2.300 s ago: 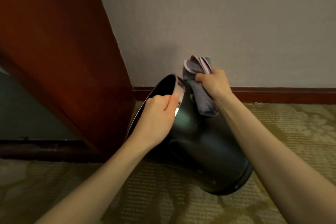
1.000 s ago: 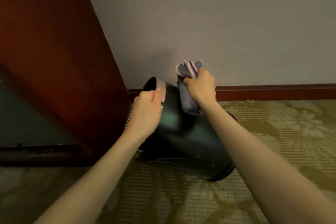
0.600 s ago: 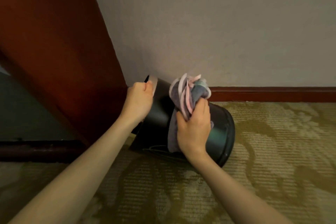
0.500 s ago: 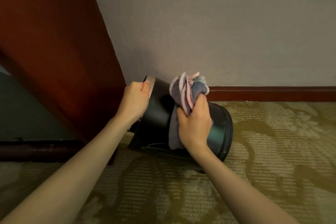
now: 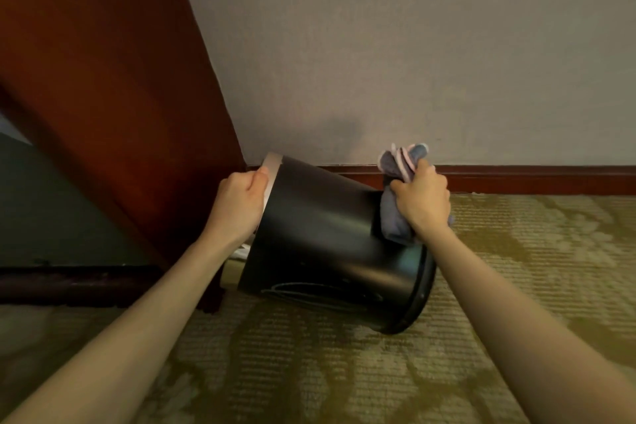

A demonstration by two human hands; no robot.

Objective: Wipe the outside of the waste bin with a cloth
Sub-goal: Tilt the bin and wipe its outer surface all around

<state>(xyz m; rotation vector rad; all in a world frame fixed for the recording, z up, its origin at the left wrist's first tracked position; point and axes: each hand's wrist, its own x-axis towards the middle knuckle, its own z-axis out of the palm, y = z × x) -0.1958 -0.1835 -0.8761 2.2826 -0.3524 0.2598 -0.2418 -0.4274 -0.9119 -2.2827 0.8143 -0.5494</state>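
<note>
A black round waste bin [image 5: 323, 237] with a pale metal rim lies tipped on its side above the carpet, its mouth facing left and its base lower right. My left hand [image 5: 241, 206] grips the rim at the upper left. My right hand [image 5: 421, 201] holds a bunched grey cloth [image 5: 395, 217] with pink edging and presses it against the bin's wall near the base end. The bin's inside is hidden.
A red-brown wooden panel [image 5: 103, 96] slants down on the left, close to the bin's mouth. A grey wall [image 5: 413, 45] with a dark red skirting board [image 5: 533, 179] stands behind. Patterned olive carpet [image 5: 344, 372] covers the floor.
The bin has been turned so its mouth points further left. My right hand with the cloth has slid from the middle of the wall toward the base end. My left hand keeps its grip on the rim.
</note>
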